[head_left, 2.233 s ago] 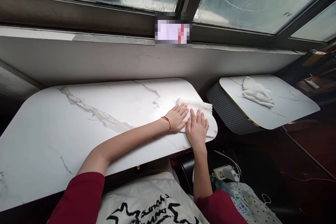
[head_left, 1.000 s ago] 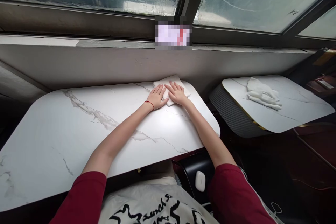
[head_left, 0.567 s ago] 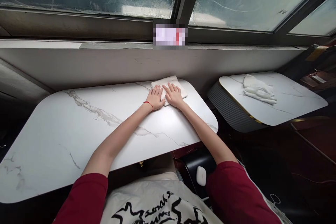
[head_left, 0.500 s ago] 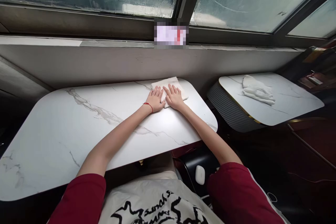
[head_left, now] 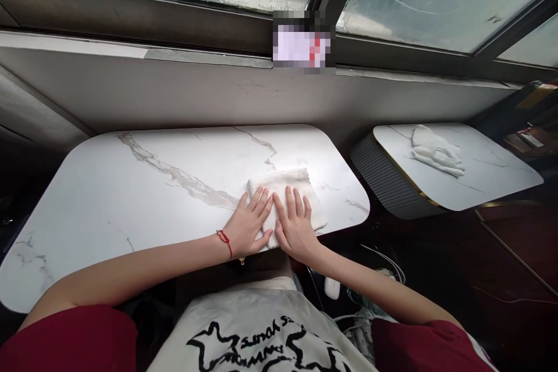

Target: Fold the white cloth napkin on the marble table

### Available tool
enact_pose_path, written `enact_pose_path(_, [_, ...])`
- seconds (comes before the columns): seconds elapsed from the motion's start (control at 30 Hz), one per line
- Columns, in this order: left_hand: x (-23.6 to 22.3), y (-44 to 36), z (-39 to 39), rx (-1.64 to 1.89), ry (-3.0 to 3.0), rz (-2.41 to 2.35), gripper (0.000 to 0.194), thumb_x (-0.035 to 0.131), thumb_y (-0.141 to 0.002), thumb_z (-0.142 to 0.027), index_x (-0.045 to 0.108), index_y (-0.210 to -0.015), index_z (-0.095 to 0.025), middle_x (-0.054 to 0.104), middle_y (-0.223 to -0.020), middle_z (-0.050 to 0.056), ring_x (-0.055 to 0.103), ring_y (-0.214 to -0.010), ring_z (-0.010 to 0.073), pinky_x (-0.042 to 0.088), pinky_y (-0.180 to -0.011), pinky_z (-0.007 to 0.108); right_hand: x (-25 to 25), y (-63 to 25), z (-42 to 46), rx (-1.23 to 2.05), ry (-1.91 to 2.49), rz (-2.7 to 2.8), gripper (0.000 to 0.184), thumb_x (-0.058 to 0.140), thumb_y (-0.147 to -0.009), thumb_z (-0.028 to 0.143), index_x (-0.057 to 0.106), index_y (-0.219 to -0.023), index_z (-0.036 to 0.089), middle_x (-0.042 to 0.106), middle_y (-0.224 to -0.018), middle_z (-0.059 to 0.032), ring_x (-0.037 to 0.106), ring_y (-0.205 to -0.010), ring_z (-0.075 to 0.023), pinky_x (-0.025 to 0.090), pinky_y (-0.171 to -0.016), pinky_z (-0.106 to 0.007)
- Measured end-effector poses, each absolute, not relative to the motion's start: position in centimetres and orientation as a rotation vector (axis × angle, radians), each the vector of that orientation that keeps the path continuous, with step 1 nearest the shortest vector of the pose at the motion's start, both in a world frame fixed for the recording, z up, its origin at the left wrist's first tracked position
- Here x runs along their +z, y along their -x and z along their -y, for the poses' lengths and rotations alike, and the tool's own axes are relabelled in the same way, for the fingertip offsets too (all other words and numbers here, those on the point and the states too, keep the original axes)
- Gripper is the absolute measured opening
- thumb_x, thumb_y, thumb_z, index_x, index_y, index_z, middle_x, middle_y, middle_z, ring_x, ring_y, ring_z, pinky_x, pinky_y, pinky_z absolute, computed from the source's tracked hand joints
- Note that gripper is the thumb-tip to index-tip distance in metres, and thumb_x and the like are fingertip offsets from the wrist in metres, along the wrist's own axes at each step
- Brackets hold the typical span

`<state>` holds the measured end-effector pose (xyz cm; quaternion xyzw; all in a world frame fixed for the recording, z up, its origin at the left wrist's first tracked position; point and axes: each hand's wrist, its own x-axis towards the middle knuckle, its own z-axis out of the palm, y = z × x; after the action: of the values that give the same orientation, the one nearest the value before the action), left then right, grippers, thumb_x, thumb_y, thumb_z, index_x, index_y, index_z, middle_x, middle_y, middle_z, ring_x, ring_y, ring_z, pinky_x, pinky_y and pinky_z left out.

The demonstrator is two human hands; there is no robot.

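A folded white cloth (head_left: 288, 179) lies flat near the front edge of the marble-patterned white table (head_left: 108, 186). On its left part rests my left hand (head_left: 248, 224), palm down with fingers spread and a red cord bracelet at the wrist. My right hand (head_left: 296, 226) lies on the cloth just beside it, fingers also stretched out. Both palms press on the cloth without gripping it, and they cover its middle and near part.
To the right, a second marble-patterned table (head_left: 483, 168) with a ribbed grey side bears a crumpled white cloth (head_left: 438, 151). Behind both runs a low wall under window frames (head_left: 418, 46). A white rounded object (head_left: 332, 288) and cables (head_left: 387, 258) are below the near edge.
Both hands have slid the cloth from the table's back edge toward me, to the front edge. My elbows are now bent wider. The view has shifted slightly.
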<state>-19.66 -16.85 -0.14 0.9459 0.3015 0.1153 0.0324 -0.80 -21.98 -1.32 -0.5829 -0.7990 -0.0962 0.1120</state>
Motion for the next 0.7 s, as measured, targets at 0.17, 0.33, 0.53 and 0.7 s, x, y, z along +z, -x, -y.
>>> enact_pose_path(0.17, [1.0, 20.1, 15.9, 0.227, -2.884, -1.084, 0.077, 0.044, -0.093, -0.046, 0.037, -0.156, -0.002, 0.031, -0.164, 0.025, 0.024, -0.155, 0.0410, 0.020, -0.123, 0.063, -0.8, 2.3, 19.9, -0.143, 1.777, 2.381, 0.072, 0.041, -0.094, 0.035, 0.032, -0.161, 0.011, 0.024, -0.167, -0.0253, 0.015, -0.154, -0.0475, 0.019, -0.117, -0.068])
enact_pose_path(0.33, [1.4, 21.4, 10.5, 0.168, -2.833, -1.346, 0.075, 0.045, -0.093, -0.042, 0.039, -0.153, 0.002, 0.033, -0.163, 0.027, 0.026, -0.154, 0.0407, 0.016, -0.126, 0.059, -0.6, 4.7, 12.5, -0.090, 1.746, 2.444, 0.069, 0.037, -0.098, 0.035, 0.031, -0.161, 0.010, 0.023, -0.167, -0.0247, 0.017, -0.154, -0.0454, 0.018, -0.119, -0.065])
enact_pose_path(0.53, [1.5, 26.6, 2.7, 0.230, -2.740, -1.515, 0.064, 0.036, -0.100, -0.040, 0.039, -0.155, -0.007, 0.032, -0.166, 0.016, 0.027, -0.156, 0.0276, 0.019, -0.127, 0.048, -0.3, 9.9, 3.3, -0.071, 1.727, 2.454, 0.068, 0.036, -0.100, 0.037, 0.029, -0.162, 0.011, 0.020, -0.167, -0.0266, 0.017, -0.154, -0.0448, 0.014, -0.119, -0.062])
enact_pose_path(0.7, [1.6, 30.2, -0.5, 0.271, -2.638, -1.668, 0.060, 0.034, -0.101, -0.038, 0.040, -0.155, -0.011, 0.034, -0.166, 0.013, 0.027, -0.156, 0.0261, 0.023, -0.126, 0.046, -0.8, 14.0, -0.4, -0.089, 1.619, 2.395, 0.065, 0.035, -0.100, 0.036, 0.035, -0.160, 0.011, 0.025, -0.165, -0.0270, 0.021, -0.152, -0.0443, 0.014, -0.118, -0.062])
